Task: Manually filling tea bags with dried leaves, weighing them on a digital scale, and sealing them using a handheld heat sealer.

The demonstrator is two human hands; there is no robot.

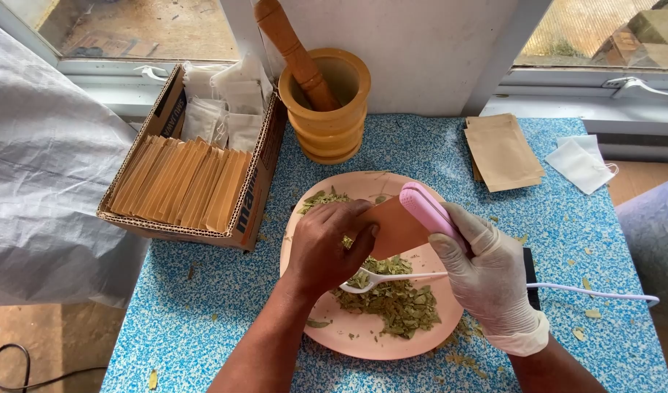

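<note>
Over the pink plate (327, 336), the bare left hand (327, 251) pinches the left edge of a small brown pouch (396, 227), fingers curled closed on it with the thumb side hidden beneath. Just beside it, the gloved right hand (489, 273) grips a pink sealer (427, 207), fingers wrapped around its body; the sealer's upper end lies across the pouch's right edge, touching it. Whether the sealer is clamped on the pouch I cannot tell. A white cord (596, 292) runs from behind the right hand out to the right across the table.

Below both hands a white spoon (381, 279) lies on the plate, its bowl under the left hand and its handle pointing toward the glove. It rests against a heap of dried green leaves (396, 306) that fills the plate's near half; a smaller scatter of leaves sits at the plate's far left rim.

The plate stands on a blue speckled table (203, 306), with loose leaf bits around it. To the left is a cardboard box (250, 200) packed with upright brown pouches and, at its far end, white bags. Behind the plate stands a wooden mortar (330, 124) with a pestle (294, 51) leaning in it. At the far right lie a stack of brown pouches (503, 151) and, near it, white bags (581, 164).
</note>
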